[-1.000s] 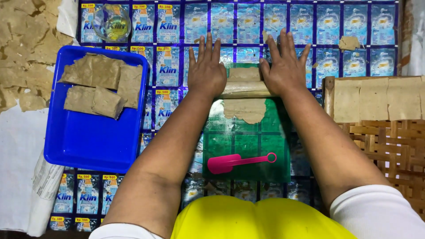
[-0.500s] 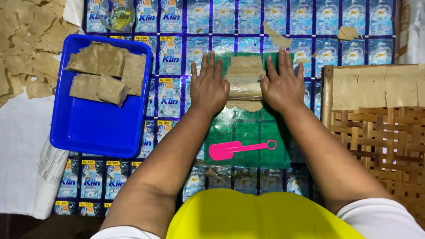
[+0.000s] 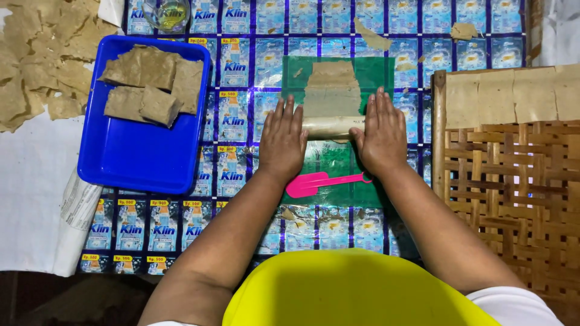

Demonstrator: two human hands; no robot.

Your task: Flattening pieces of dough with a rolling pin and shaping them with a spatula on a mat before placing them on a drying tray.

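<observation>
Two flat, spread hands, left hand (image 3: 283, 140), right hand (image 3: 380, 134), on dough roller (image 3: 331, 127), sachet-patterned table cover (image 3: 241, 115)

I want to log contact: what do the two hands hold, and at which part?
Both palms press on a roller: left hand at its left end, right hand at its right end.

The surface (image 3: 254, 115) is covered with glossy plastic sachet sheeting. A shiny green plastic sheet (image 3: 374, 72) carries matt, rough brown dough (image 3: 332, 90). The blue tray (image 3: 139, 157) and pink spatula (image 3: 308, 184) look like smooth plastic; the rack (image 3: 513, 181) is woven wood.
</observation>
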